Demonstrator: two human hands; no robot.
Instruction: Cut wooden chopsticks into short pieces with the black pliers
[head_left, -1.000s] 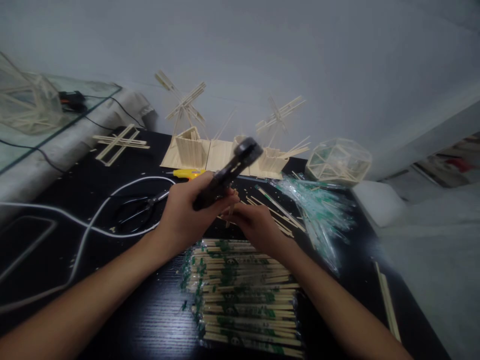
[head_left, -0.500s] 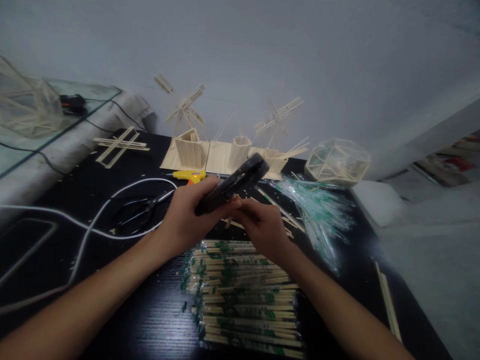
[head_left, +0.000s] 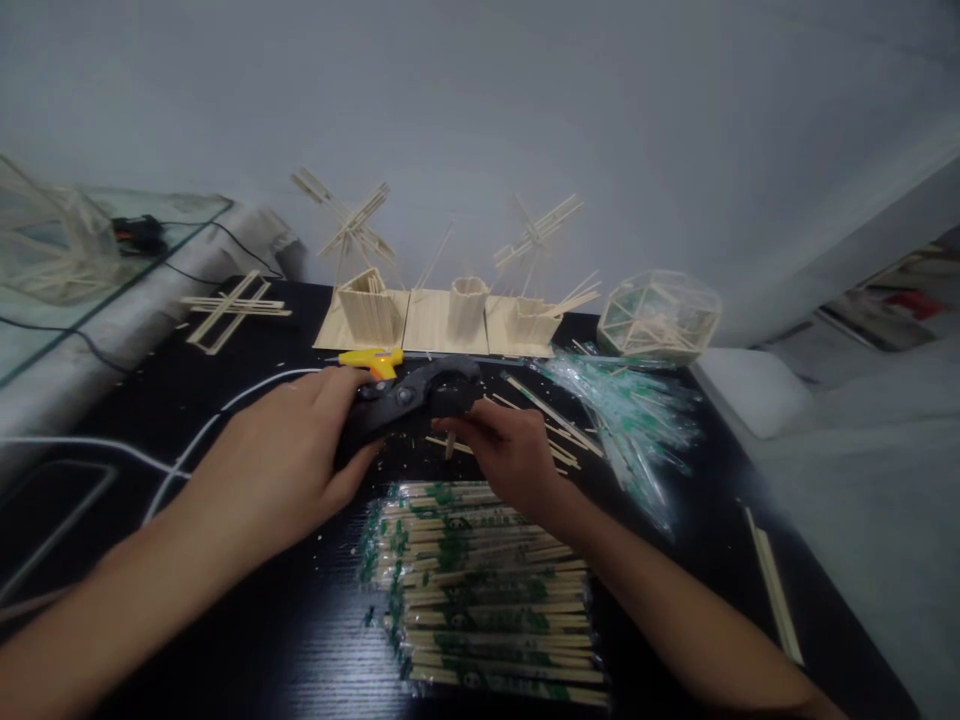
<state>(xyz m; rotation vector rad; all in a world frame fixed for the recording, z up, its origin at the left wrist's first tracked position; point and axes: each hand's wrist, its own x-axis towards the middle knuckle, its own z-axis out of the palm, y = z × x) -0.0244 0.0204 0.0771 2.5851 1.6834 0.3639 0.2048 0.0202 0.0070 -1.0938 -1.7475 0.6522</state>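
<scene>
Two hands of mine are over the black table [head_left: 315, 610] in the head view, a little apart: my left hand [head_left: 289, 450] is wrapped round a black hand tool [head_left: 407, 400], whose curved head ends right by my right hand [head_left: 517, 455], its fingers curled, though I cannot tell whether they pinch anything. I hold the tool beyond the rows of wrapped chopsticks [head_left: 499, 600], with a yellow glue gun [head_left: 373, 358] just past my left hand and a heap of clear and green wrappers [head_left: 630, 400] further to the right.
</scene>
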